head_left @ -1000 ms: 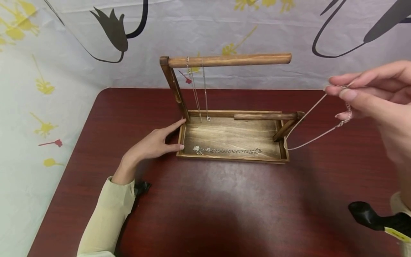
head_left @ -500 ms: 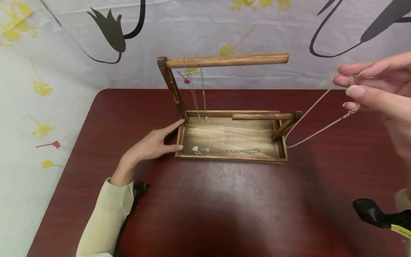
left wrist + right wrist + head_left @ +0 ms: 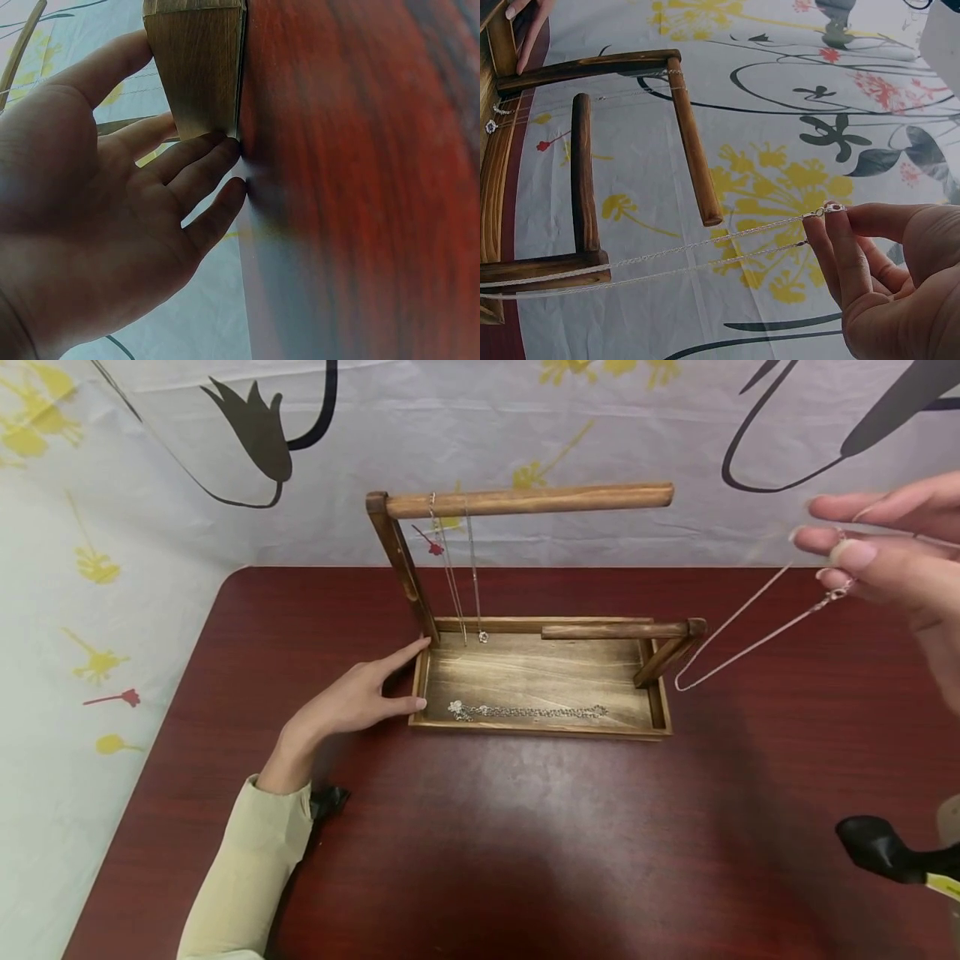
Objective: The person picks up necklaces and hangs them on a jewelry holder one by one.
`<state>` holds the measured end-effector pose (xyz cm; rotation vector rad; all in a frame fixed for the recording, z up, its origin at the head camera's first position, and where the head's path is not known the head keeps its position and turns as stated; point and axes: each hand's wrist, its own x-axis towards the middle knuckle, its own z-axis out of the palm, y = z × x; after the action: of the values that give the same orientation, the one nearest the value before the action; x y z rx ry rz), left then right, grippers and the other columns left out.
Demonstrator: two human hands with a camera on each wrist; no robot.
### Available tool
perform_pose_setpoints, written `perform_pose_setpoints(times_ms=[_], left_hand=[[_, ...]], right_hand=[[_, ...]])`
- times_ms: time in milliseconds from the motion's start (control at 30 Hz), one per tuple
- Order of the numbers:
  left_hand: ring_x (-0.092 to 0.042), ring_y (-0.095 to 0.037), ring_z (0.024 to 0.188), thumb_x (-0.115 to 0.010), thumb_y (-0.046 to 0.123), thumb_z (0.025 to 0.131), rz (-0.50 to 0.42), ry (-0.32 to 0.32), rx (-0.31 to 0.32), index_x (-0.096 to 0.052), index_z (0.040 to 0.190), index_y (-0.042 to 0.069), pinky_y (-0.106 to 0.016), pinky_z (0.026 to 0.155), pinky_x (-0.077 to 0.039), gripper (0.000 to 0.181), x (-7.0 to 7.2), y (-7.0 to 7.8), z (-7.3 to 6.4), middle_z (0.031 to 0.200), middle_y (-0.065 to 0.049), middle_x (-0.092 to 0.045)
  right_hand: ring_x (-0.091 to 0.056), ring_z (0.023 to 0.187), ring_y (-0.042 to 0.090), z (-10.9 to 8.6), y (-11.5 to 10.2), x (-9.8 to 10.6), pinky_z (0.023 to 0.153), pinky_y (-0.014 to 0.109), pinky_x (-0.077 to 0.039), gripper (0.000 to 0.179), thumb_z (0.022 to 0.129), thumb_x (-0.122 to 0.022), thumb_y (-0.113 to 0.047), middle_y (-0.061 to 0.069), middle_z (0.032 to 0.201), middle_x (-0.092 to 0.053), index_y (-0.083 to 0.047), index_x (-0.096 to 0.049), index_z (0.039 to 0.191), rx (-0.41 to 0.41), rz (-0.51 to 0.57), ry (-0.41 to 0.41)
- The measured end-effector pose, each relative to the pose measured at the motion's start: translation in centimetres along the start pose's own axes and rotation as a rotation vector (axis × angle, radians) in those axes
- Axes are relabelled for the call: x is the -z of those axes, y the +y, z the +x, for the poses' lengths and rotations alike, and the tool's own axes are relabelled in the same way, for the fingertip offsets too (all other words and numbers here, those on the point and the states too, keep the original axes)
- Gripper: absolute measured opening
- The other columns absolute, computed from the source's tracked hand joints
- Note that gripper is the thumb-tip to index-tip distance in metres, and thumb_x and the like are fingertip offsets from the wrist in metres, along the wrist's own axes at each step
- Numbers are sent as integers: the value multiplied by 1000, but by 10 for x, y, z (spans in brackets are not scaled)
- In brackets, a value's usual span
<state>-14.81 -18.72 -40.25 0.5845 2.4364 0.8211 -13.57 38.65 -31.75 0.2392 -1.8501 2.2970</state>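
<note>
In the head view, a wooden jewellery stand (image 3: 540, 732) has a tray base, a tall arm (image 3: 585, 499) and a short arm (image 3: 600, 632). My left hand (image 3: 348, 697) rests against the tray's left end, thumb and fingers fairly straight and spread across it. At the right, my right hand (image 3: 903, 552) pinches a thin silver necklace (image 3: 705, 242) near its clasp (image 3: 821, 212), between thumb and fingers. The chain hangs in a loop just right of the short arm. Two necklaces, one with a small pendant (image 3: 483, 637), hang from the tall arm.
Inside the tray, along its front wall, lies a chain necklace (image 3: 532, 712) with a flower pendant. The stand sits on a dark red table (image 3: 525, 860). A white patterned cloth (image 3: 600, 427) backs the table. Black straps (image 3: 873, 852) cross near the wrists.
My right hand has moved right, drawing the necklace away from the tray's right end; its loop has risen slightly. The left hand keeps its place on the tray.
</note>
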Motion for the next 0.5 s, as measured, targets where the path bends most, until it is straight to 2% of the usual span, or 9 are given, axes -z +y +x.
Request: perform_pose_setpoints(times_ms=[67,167,233,333,500], left_hand=[[-41,-25,139,-69,44,93,0,1,3,-15,158,42,-50,107,-38,85,0,0,0,162,1,-25],[-42,-26,138,-68,44,93,1,1,8,-15,158,42,-51,107,-38,84,0,0,1,162,1,-25],[-43,-26,137,-69,43,93,2,3,11,-15,158,42,-50,106,-38,84,0,0,1,162,1,-26],[-44,-25,136,-69,45,93,11,8,10,-16,158,42,-49,106,-39,84,0,0,1,161,1,-27],[-45,-24,135,-68,47,92,16,13,0,-16,158,42,-49,107,-38,84,0,-1,1,161,1,-28]], right_hand=[[-60,115,42,-13,-22,-48,75,35,-58,47,83,-61,21,34,136,-51,19,-46,128,32,-20,16],[-65,111,33,-19,-38,-82,72,27,-57,40,86,-57,21,30,133,-56,18,-49,125,47,-9,26],[-66,111,31,-18,-40,-88,73,26,-57,40,87,-56,21,28,134,-56,17,-50,126,39,4,30],[-66,111,32,-13,-38,-85,72,27,-57,42,87,-54,23,29,135,-55,17,-49,127,22,58,37],[-70,97,35,-4,-31,-83,71,31,-58,35,85,-50,29,35,120,-61,23,-49,119,41,171,39]])
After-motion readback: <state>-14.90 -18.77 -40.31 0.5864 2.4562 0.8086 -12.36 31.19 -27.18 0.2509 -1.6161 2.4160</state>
